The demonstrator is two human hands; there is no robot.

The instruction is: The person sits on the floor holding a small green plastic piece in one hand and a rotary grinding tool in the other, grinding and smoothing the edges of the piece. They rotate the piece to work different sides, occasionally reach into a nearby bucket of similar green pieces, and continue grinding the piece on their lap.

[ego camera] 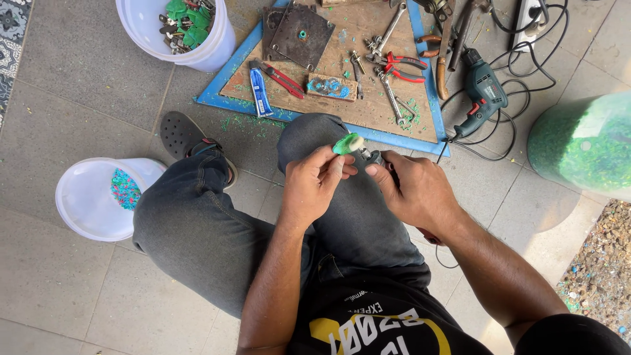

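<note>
- While the person sits on the tiled floor with knees bent, the left hand (314, 184) pinches a small green plastic piece (348, 143) between thumb and fingertips, just above the left knee.
- The right hand (413, 190) is clenched around a dark tool (372, 157), whose tip meets the green piece; what kind of tool it is I cannot tell, since the fingers hide most of it.
- Ahead of the knees lies a wooden work board (368, 92) with a blue rim, strewn with green shavings.
- On the board rest red-handled pliers (402, 66), an adjustable wrench (386, 31), a blue tube (259, 92), a dark metal plate (301, 34) and a small wood block smeared with blue (332, 87).
- A green electric drill (482, 92) lies beside the board's right edge, its black cable (506, 131) looping over the tiles.
- A white bucket (141, 29) at the top holds keys with green heads.
- A second white bucket (85, 197), by the left leg, holds a patch of coloured bits.
- A translucent container of green shreds (585, 144) stands at the right.
- A dark sandal (181, 135) covers the left foot.
</note>
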